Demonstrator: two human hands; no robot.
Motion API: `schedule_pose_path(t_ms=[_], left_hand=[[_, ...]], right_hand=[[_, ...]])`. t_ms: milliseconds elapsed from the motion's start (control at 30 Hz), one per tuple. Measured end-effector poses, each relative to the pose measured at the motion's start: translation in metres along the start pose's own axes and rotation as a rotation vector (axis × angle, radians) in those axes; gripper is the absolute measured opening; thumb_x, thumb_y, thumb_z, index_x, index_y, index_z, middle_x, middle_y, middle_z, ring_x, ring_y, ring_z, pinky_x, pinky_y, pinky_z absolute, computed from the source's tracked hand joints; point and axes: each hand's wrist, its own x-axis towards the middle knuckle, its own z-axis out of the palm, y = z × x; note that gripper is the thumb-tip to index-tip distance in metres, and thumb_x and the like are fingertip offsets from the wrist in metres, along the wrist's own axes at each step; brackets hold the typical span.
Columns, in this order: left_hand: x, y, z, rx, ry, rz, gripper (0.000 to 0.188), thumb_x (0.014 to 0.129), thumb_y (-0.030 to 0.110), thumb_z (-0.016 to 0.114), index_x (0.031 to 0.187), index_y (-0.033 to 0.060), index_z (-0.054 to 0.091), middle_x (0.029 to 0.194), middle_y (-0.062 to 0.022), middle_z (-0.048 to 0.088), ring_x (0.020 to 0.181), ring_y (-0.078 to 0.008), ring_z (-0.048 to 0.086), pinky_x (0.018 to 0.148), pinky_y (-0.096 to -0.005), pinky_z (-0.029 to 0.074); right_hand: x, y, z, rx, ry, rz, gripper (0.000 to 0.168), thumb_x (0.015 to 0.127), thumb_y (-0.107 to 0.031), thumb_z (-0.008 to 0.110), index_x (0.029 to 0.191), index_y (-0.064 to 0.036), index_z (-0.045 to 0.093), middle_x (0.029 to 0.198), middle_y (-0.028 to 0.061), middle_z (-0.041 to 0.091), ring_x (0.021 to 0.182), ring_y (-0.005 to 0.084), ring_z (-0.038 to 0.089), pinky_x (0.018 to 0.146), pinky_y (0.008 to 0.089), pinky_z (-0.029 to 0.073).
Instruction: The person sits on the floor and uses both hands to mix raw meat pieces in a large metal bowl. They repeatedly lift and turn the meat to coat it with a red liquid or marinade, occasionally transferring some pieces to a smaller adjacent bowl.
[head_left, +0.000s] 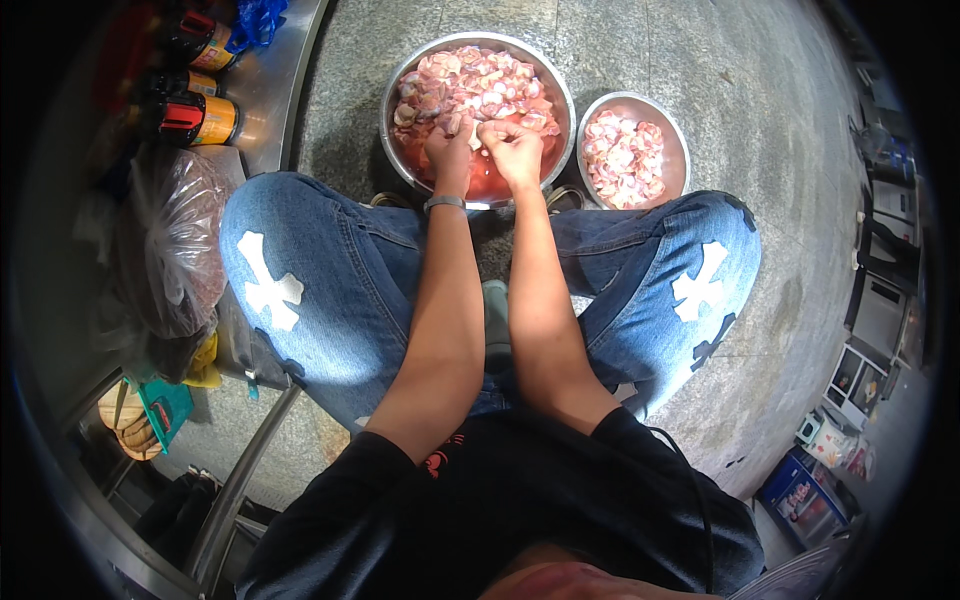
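A large stainless steel bowl (388, 142) stands on the floor between my knees, heaped with raw meat pieces (469, 79) that look like poultry gizzards. Reddish liquid (491, 184) pools at its near side. Over that bowl, my left hand (450, 154) and my right hand (516, 154) meet, thumbs and fingers pinching one small pale gizzard piece (475, 137) between them. The fingers partly hide it. To the right, a smaller steel bowl (679, 154) holds more cleaned-looking pinkish gizzards (622, 157).
At left, a metal shelf (274, 97) carries dark jars with yellow labels (214, 124) and a blue plastic bag (259, 19). Below lies a clear plastic bag (184, 247) with brownish contents. A curved metal tube (247, 472) runs near my left side; a blue crate (806, 499) stands far right.
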Motion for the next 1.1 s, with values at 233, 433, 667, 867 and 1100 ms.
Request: schedule_pose_path(t_ms=[233,433,667,867,1100], left_hand=[[0.000,-0.002,0.000,0.217,-0.009,0.065,0.022,0.091,0.011,0.074,0.109,-0.0010,0.070,0.098,-0.0032,0.070,0.082,-0.0085,0.063,0.065,-0.0230,0.050],[0.002,-0.008,-0.006,0.229,0.011,0.131,0.020,0.091,0.012,0.074,0.105,-0.0018,0.070,0.095,-0.0025,0.070,0.080,-0.0089,0.062,0.064,-0.0247,0.051],[-0.007,-0.009,-0.001,-0.216,-0.077,-0.137,0.014,0.094,0.006,0.069,0.107,0.0031,0.067,0.097,-0.0018,0.066,0.088,-0.0123,0.064,0.077,-0.0267,0.052],[-0.008,-0.013,-0.009,-0.324,-0.181,-0.241,0.018,0.096,0.004,0.064,0.114,0.0063,0.061,0.106,-0.0015,0.064,0.098,-0.0134,0.062,0.085,-0.0303,0.052],[-0.012,0.004,-0.005,-0.555,-0.219,-0.356,0.025,0.102,0.013,0.056,0.125,0.0042,0.057,0.092,-0.0021,0.056,0.079,-0.0121,0.051,0.077,-0.0296,0.047]], right_hand=[[-0.004,-0.009,-0.001,-0.343,0.046,-0.158,0.014,0.083,-0.011,0.074,0.091,-0.001,0.077,0.074,0.0063,0.073,0.064,0.0070,0.064,0.062,0.0251,0.053],[-0.009,-0.022,0.002,-0.379,-0.001,-0.121,0.008,0.080,-0.006,0.074,0.082,0.001,0.074,0.071,0.0075,0.072,0.064,0.0109,0.066,0.062,0.0273,0.053],[0.000,0.027,-0.002,0.280,0.075,0.215,0.009,0.087,-0.005,0.071,0.088,0.004,0.072,0.078,0.0057,0.071,0.060,0.0112,0.063,0.057,0.0237,0.053],[-0.003,0.029,-0.002,0.578,0.169,0.440,0.012,0.092,-0.008,0.067,0.094,0.003,0.069,0.080,0.0067,0.068,0.063,0.0123,0.062,0.056,0.0232,0.053],[0.007,0.043,-0.017,1.200,0.361,0.377,0.008,0.096,-0.005,0.060,0.093,0.002,0.062,0.087,0.0070,0.064,0.065,0.0106,0.058,0.055,0.0219,0.051]])
